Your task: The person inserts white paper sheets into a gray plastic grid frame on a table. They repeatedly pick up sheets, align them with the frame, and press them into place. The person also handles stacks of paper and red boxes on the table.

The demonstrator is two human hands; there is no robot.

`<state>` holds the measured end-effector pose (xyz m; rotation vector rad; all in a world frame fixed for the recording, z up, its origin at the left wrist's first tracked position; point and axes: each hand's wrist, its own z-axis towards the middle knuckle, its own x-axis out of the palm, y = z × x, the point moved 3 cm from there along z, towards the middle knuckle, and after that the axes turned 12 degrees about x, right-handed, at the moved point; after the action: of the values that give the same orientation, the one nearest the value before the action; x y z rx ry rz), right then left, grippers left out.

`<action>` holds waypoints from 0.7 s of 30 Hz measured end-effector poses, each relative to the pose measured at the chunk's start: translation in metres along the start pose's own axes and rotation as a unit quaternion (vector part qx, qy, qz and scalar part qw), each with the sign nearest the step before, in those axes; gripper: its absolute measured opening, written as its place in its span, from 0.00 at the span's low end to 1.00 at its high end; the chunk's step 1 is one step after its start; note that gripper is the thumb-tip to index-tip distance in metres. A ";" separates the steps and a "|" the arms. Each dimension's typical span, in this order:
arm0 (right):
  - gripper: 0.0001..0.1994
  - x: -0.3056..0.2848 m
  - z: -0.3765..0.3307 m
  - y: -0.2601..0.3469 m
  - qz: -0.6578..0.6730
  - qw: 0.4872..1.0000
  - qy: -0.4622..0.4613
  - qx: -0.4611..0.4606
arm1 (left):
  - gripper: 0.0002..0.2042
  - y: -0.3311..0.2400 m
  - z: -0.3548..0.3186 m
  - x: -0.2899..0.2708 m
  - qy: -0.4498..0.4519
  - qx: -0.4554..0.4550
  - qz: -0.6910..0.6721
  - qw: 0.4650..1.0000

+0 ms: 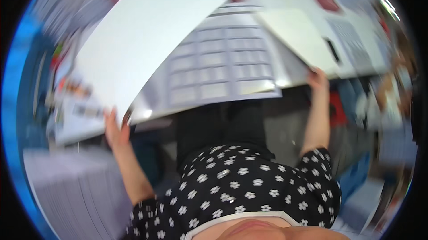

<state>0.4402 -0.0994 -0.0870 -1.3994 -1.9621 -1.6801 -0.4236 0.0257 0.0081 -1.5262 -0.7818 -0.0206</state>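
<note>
My left hand grips the lower corner of a large white sheet, thumb on one side and fingers on the other. The sheet slants up and away over the left part of the table, and a small brown thing I cannot make out shows by my thumb. At the right, the fingers of my right hand are closed on the near corner of a cream board or sheet, its left edge raised off the table. Between the two lies a pale sheet with a grid of rectangular panels, partly covered by the white sheet.
The white table curves along in front of me. A dark bar, a red flat thing and a grey printed sheet lie at the right. A pale stack stands low at the left. Motion blurs much of the surroundings.
</note>
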 end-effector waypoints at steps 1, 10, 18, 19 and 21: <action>0.20 0.043 0.015 -0.019 -0.028 0.999 -0.018 -0.043 | 0.21 -0.028 -0.003 -0.018 0.040 0.062 -0.022 0.997; 0.24 0.162 -0.101 -0.008 0.015 0.991 0.125 -0.047 | 0.13 -0.150 -0.044 -0.082 0.000 0.216 -0.215 0.952; 0.11 0.267 -0.230 -0.070 -0.047 0.985 0.018 -0.167 | 0.06 -0.175 -0.074 -0.101 0.002 0.238 -0.176 0.955; 0.11 0.261 -0.237 -0.073 -0.061 0.977 -0.042 -0.198 | 0.06 -0.176 -0.076 -0.102 0.005 0.237 -0.176 0.955; 0.11 0.254 -0.246 -0.076 -0.086 0.953 -0.149 -0.251 | 0.06 -0.176 -0.074 -0.107 0.003 0.232 -0.192 0.954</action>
<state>0.1489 -0.1714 0.1161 -1.7830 -1.9308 -2.2851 -0.5558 -0.1049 0.1230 -0.9163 -0.9895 -0.1225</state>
